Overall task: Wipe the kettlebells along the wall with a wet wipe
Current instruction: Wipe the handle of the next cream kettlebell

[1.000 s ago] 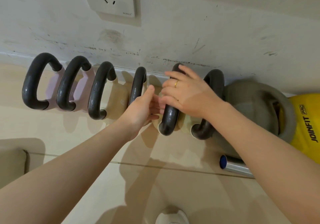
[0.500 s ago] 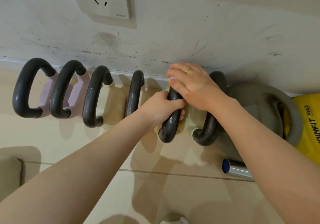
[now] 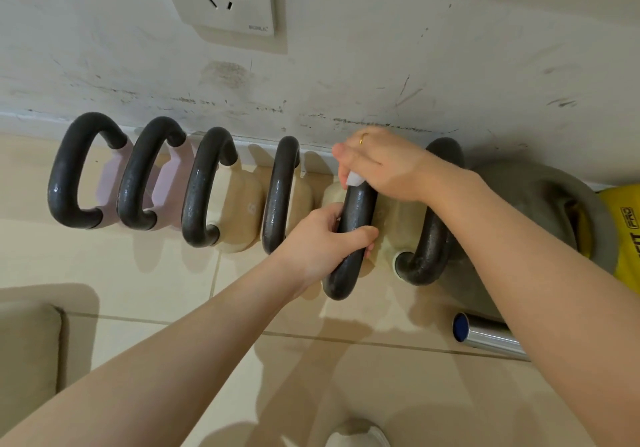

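Row of kettlebells against scuffed white wall (image 3: 381, 65): left hand (image 3: 322, 242) grips fifth dark iron handle (image 3: 353, 235) near its middle; right hand (image 3: 384, 166) pinches white wet wipe (image 3: 355, 180) at far end. Leftward handles glisten, likely wiped; right dark handle (image 3: 433, 225) and big grey kettlebell (image 3: 540, 197) remain.

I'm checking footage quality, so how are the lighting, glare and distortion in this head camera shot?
Head view: soft, even light, with faint shadows of both arms on the floor tiles; small glossy highlights on the dark kettlebell handles; bright glare on the metal tube; wide-angle bending curves the wall base; left hand and right hand look sharp.
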Available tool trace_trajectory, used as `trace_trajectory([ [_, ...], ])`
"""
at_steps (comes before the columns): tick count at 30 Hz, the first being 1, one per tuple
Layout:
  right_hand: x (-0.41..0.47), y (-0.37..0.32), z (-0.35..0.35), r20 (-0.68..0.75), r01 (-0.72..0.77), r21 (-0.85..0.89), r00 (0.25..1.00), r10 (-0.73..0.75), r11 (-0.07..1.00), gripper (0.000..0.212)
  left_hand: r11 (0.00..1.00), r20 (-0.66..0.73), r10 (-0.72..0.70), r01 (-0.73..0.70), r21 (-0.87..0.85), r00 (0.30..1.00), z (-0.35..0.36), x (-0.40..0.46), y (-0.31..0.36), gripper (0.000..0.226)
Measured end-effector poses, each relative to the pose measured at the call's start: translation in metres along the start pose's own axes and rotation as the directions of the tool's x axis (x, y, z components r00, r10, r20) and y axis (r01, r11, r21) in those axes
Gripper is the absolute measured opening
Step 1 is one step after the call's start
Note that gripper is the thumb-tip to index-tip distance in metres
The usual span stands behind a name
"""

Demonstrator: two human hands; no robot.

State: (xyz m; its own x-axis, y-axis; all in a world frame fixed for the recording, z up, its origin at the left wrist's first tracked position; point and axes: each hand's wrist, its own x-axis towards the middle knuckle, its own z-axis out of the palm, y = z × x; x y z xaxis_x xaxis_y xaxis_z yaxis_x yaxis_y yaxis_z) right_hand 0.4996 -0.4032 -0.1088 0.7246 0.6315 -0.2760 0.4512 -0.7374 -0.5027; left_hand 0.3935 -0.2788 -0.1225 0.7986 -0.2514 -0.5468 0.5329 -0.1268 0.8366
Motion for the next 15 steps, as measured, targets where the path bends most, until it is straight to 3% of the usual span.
trace_trajectory([
  [3,0.013,0.007,-0.001,-0.053,-0.158,0.070,0.985,0.162,0.985,0.066,1.000,-0.003,-0.004,0.004,0.002,1.000,-0.001,0.000,0.000,0.022],
  [6,0.015,0.000,0.007,-0.095,-0.293,0.395,0.930,0.356,0.871,0.069,1.000,0.002,-0.006,0.006,-0.021,1.000,-0.005,-0.001,0.002,0.023],
  [8,0.013,-0.007,0.014,-0.080,-0.327,0.685,0.855,0.513,0.651,0.060,1.000,0.019,-0.003,0.003,-0.002,1.000,-0.008,0.000,0.002,0.023],
  [10,0.013,-0.011,0.021,-0.051,-0.325,0.850,0.731,0.680,0.414,0.051,1.000,0.032,0.003,-0.004,0.012,0.999,-0.009,0.000,0.001,0.020],
  [12,0.012,-0.017,0.024,0.007,-0.338,0.904,0.622,0.783,0.260,0.051,1.000,0.040,0.007,-0.008,0.013,0.999,-0.008,0.001,0.002,0.014],
  [15,0.003,-0.023,0.032,0.177,-0.373,0.927,0.543,0.821,0.048,0.056,1.000,0.053,0.015,-0.016,0.015,0.998,-0.007,0.003,0.005,0.010],
])
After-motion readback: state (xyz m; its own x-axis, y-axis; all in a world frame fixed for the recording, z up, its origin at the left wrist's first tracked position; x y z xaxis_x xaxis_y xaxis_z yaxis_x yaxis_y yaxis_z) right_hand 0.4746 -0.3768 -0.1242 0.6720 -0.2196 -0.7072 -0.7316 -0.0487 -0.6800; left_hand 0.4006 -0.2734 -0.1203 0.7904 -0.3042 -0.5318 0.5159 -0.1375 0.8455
